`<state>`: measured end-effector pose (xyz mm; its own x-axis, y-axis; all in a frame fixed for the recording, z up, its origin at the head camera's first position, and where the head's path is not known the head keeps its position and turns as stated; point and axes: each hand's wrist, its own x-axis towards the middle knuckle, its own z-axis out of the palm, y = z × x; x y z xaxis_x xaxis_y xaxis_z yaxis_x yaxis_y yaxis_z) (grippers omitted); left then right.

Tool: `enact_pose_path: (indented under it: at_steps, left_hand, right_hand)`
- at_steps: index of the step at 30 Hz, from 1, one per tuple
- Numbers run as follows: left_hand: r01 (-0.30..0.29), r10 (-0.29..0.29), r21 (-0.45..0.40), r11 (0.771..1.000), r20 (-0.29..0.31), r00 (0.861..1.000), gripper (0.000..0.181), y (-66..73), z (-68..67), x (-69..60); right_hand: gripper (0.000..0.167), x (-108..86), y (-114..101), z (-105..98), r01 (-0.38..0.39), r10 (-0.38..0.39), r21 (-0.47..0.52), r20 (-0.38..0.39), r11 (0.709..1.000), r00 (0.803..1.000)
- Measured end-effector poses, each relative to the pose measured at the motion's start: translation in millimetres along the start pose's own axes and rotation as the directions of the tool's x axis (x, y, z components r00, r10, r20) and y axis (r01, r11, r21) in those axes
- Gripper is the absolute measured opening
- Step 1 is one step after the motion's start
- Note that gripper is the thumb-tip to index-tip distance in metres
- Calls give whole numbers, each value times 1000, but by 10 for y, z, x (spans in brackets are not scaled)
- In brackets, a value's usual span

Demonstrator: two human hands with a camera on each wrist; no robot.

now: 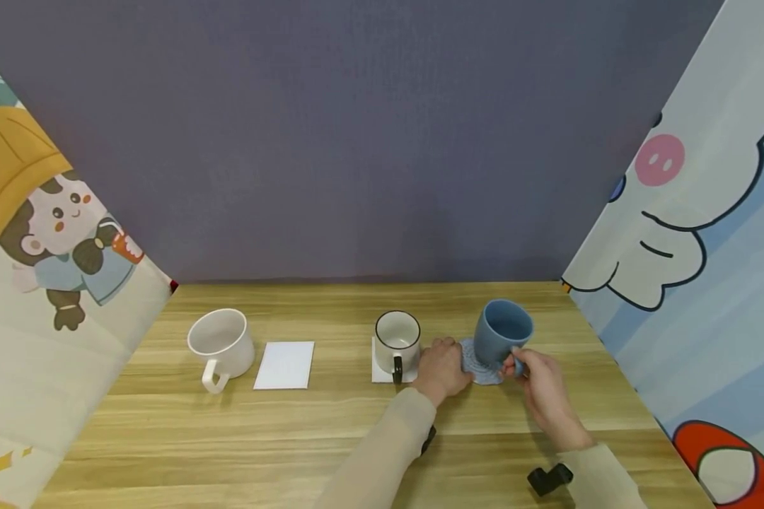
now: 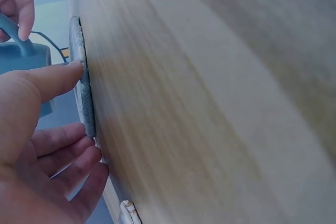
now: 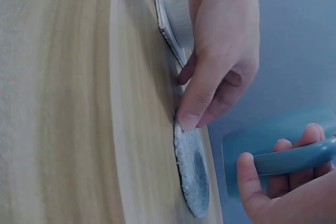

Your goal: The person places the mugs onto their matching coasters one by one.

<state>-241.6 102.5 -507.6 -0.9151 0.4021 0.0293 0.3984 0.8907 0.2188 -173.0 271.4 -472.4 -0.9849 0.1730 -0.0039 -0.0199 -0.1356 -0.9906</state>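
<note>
In the head view a blue mug (image 1: 502, 332) is tilted over a round grey-blue coaster (image 1: 484, 374), and my right hand (image 1: 545, 399) pinches its handle. The right wrist view has a narrow gap between the mug (image 3: 268, 132) and the coaster (image 3: 192, 174). To the coaster's left, my left hand (image 1: 441, 371) rests low at the table. Its thumb and index finger touch the coaster's edge, the fingers nearly straight, in the left wrist view. Just left of that hand, a white mug with a dark rim and black handle (image 1: 396, 343) stands on a white square coaster (image 1: 379, 373).
A wide white mug (image 1: 228, 346) stands on the wooden table (image 1: 229, 445) at the left. Beside it lies a bare white square coaster (image 1: 285, 365). A grey-purple panel (image 1: 369, 141) rises behind the table, with printed sheets at both sides.
</note>
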Motion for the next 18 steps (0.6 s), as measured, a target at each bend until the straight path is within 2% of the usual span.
enact_pose_path:
  at_steps: [11,18]
  left_hand:
    - [3,-3,-2,1000,-15,1000,47,5,15,3]
    - [2,-3,-15,1000,-20,1000,45,4,8,1]
  right_hand:
    - [34,-13,83,58,-6,6,-3,-16,1000,1000]
    - [33,-16,124,72,-23,23,-9,1,1000,1000]
